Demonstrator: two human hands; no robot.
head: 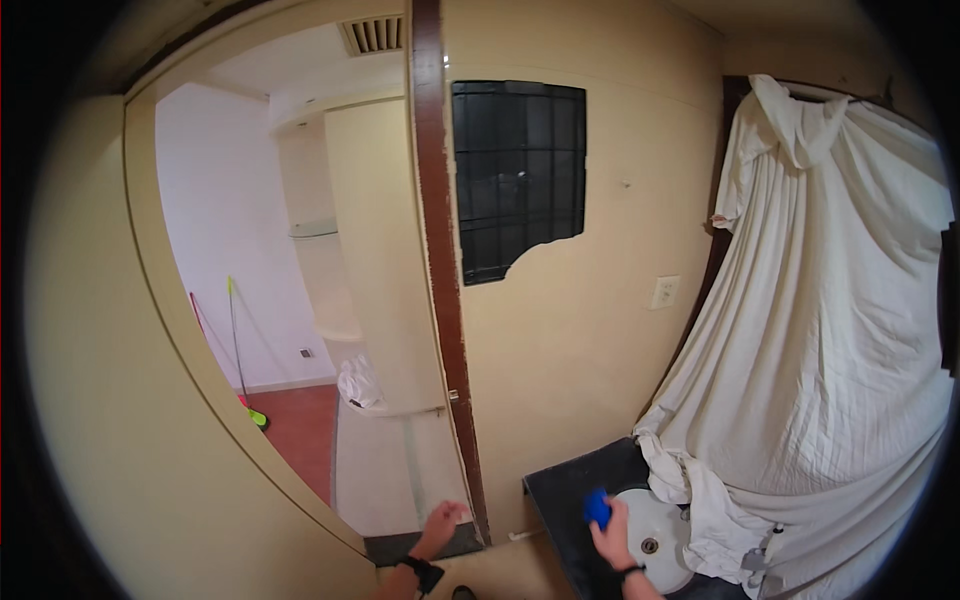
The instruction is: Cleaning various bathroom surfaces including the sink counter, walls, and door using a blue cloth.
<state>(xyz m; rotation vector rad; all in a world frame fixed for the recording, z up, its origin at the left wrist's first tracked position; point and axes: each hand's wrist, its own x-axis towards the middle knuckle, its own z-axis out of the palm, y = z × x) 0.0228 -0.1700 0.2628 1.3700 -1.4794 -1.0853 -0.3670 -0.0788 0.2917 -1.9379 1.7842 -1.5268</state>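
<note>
My right hand (615, 534) is closed around a small blue object (598, 508), perhaps a cloth or sponge, over the left rim of a white washbasin (646, 517). The basin is set in a black countertop (551, 491), and its drain shows. My left hand (446, 517) is raised near the foot of the brown door frame, fingers curled, with nothing visible in it; a dark band is on that wrist. A large white cloth (810, 337) hangs over the wall behind the basin, and its lower end lies bunched on the basin's right edge.
A doorway stands at the left, its brown frame post (444, 262) beside the wall. Beyond it are shelves, a white plastic bag (360, 382) and a green broom (258, 418). A dark gridded panel (521, 172) and a wall socket (664, 292) are on the wall ahead.
</note>
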